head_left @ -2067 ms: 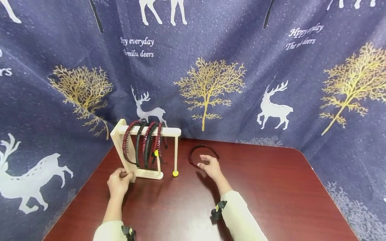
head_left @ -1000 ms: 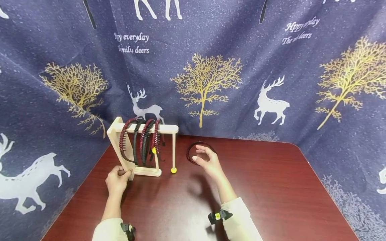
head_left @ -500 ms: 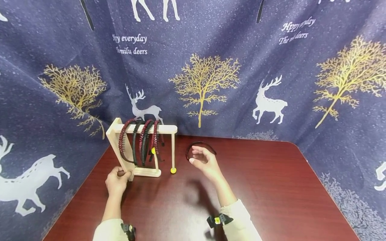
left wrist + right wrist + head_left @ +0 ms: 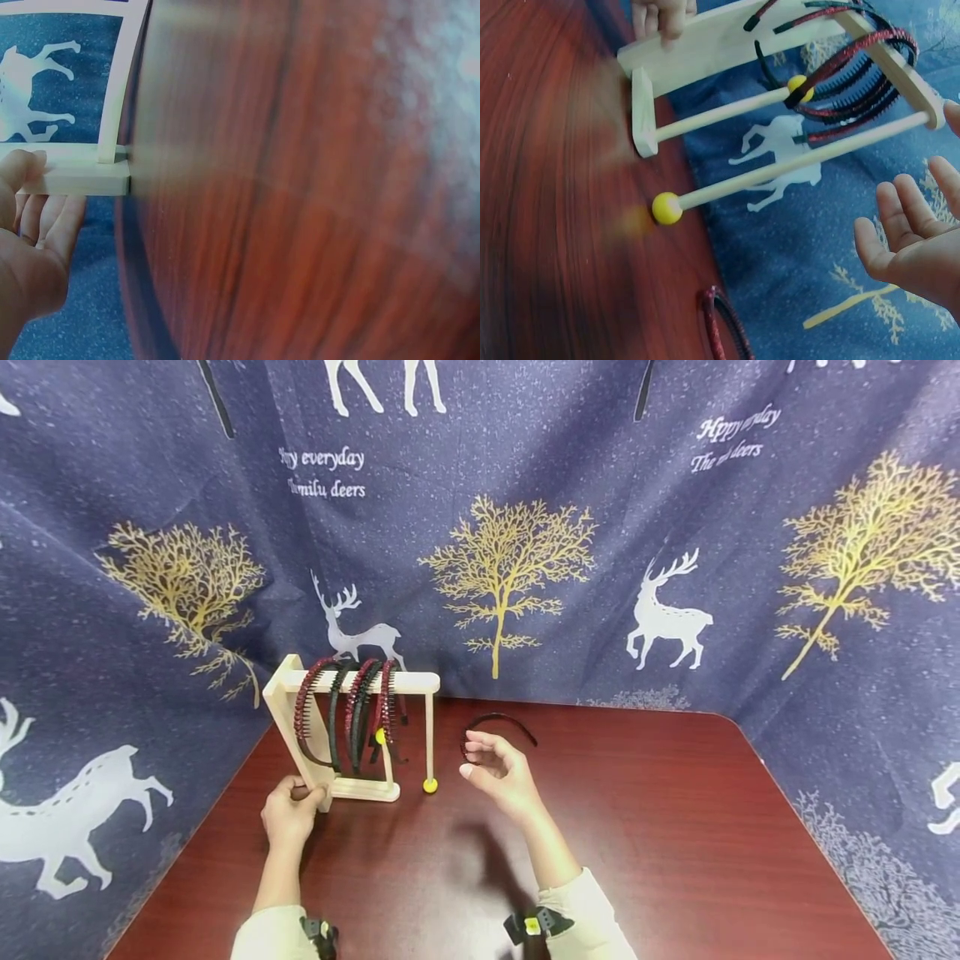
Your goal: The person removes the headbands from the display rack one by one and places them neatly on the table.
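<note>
A pale wooden headband stand (image 4: 420, 682) stands at the left of the table, and several dark red and black headbands (image 4: 302, 706) hang over its top bar. My left hand (image 4: 288, 818) grips the lower edge of its upright board; in the left wrist view the thumb lies on top of the wood and the fingers (image 4: 64, 225) beneath. A dowel tipped with a yellow ball (image 4: 430, 786) hangs from the bar's near end. My right hand (image 4: 506, 781), empty with fingers loosely bent, hovers right of the stand. Behind it lies a loose dark red headband (image 4: 517, 724), partly hidden.
The reddish-brown wooden table (image 4: 637, 827) reaches right and toward me. A dark blue cloth (image 4: 570, 610) printed with deer and trees hangs along its back and sides. A second yellow ball (image 4: 381, 737) tops a short peg on the stand's foot.
My right hand has drawn away from the loose headband, moving left toward the stand with nothing in it. The loose headband stays on the table. My left hand keeps its grip on the board.
</note>
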Motion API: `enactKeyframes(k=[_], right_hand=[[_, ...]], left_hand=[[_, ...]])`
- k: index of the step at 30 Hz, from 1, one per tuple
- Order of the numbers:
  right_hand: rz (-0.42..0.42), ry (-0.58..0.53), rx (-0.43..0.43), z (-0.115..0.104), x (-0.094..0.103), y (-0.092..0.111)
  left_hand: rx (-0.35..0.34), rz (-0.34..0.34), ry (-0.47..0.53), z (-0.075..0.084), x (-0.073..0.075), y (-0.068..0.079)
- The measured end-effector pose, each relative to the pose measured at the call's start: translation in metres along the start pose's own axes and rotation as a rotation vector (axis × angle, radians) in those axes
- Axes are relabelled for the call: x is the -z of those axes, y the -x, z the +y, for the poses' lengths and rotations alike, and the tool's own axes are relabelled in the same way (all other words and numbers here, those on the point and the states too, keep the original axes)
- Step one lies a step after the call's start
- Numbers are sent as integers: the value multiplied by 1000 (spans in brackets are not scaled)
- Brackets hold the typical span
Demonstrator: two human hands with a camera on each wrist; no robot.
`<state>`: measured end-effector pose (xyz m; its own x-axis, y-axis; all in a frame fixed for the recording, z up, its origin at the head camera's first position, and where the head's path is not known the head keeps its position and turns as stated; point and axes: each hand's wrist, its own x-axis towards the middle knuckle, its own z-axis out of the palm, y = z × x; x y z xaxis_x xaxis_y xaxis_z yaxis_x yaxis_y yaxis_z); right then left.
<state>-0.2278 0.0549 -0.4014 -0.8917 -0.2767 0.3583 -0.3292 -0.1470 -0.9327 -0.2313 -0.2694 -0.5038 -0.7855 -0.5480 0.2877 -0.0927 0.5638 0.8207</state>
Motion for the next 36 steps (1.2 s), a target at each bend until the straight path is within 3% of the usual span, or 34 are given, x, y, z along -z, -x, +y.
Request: enactKeyframes(k=[8,25,36], right_hand=[[-40,-14,66,-3,-12,-1],[-135,41,68,-8,-34,-12],[-169,34,113,-8,-45,-24]], left_hand=[[-5,-2,-4,-1,0,-1],[5,-17,6,1,1,0],[4,-10,2,-1,0,0]])
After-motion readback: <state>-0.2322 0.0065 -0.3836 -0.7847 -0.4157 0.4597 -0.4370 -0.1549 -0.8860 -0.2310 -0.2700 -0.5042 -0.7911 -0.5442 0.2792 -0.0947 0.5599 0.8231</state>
